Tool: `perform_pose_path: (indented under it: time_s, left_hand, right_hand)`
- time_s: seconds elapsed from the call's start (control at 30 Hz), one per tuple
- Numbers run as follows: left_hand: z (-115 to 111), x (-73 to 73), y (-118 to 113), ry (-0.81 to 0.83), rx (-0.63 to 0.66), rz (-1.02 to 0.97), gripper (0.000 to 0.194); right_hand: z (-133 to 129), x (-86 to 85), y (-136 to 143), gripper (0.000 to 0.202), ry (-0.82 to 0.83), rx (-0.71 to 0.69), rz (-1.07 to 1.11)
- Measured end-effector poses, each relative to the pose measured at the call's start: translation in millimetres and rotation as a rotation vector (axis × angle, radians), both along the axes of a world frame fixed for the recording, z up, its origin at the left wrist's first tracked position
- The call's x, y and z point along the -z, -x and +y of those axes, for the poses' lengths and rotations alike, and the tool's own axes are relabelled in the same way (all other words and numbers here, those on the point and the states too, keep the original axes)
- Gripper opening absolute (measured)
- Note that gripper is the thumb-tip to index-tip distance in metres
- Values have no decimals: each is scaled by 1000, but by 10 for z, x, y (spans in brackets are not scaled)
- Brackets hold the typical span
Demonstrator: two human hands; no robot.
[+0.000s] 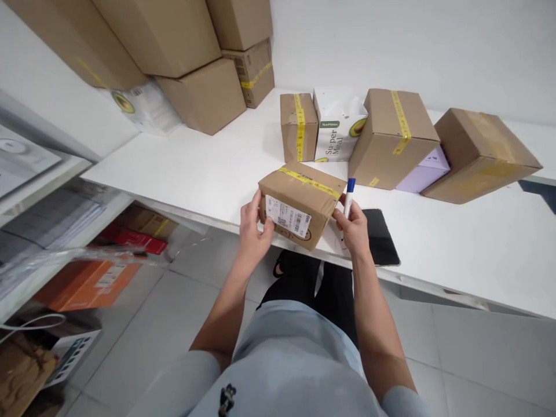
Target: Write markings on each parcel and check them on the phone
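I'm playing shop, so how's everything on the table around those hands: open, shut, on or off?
Held box: taped shut.
Left hand: gripping it.
Marker: blue end up; can't tell if capped.
Right hand: gripping the marker.
Tablet: flat, screen dark.
Small box: taped shut.
Super Meal carton: can't tell if open.
Tall box: taped shut.
Purple box: partly hidden.
Far-right box: taped.
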State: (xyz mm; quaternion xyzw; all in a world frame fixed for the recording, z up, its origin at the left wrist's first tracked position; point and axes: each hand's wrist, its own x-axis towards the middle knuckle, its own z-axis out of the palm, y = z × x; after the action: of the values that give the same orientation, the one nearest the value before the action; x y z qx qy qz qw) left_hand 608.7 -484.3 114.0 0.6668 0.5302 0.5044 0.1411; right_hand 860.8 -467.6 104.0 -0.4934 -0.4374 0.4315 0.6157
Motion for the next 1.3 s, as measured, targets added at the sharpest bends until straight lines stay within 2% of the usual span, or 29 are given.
perform_pose_path:
  time_s: [0.2, 0.3, 0.37, 0.43, 0.5, 0.57, 0.67, 0.73, 0.83, 0.97, 1.13, 1.3]
  left_hand:
    - [-137, -9, -104, 29, -66, 146, 83]
    - [-215, -2, -135, -33, -107, 189, 82]
    - [-242, -34, -178, -190, -169, 261, 73]
    - [-250, -89, -259, -419, -194, 353, 57]
    - [-251, -151, -375, -601, -149, 412, 41]
    - [-247, -204, -511, -675, -61, 432, 30]
    - [-215, -247, -703, -665, 22, 443, 20]
    - [-168, -250, -808, -652, 1, 437, 13]
    - [-81, -232, -933, -661, -65, 415, 14]
    - [-27, -204, -1022, -615, -103, 448, 18]
    - [-72, -184, -1013, -488, -60, 440, 25]
    - [-75, -206, -1023, -450, -42, 446, 24]
  right_hand:
    - [124, 26, 38, 48, -20, 1, 10]
    - [111, -16, 57, 39, -3, 145, 107]
    - [51, -99, 43, 28, -24, 284, 231]
    - [-51, -222, 1, 17, -78, 377, 379]
    - [-188, -355, -52, 15, -141, 411, 477]
    - [-344, -468, -94, 21, -203, 446, 462]
    - [-573, -561, -109, 33, -253, 498, 310]
    - [-693, -579, -90, 39, -250, 474, 233]
    - [-796, -580, -44, 34, -251, 404, 174]
    - [-820, -583, 31, 28, -283, 361, 28]
    - [-781, -553, 121, 24, -334, 462, -163]
    - [-732, -485, 171, 28, -335, 463, -286]
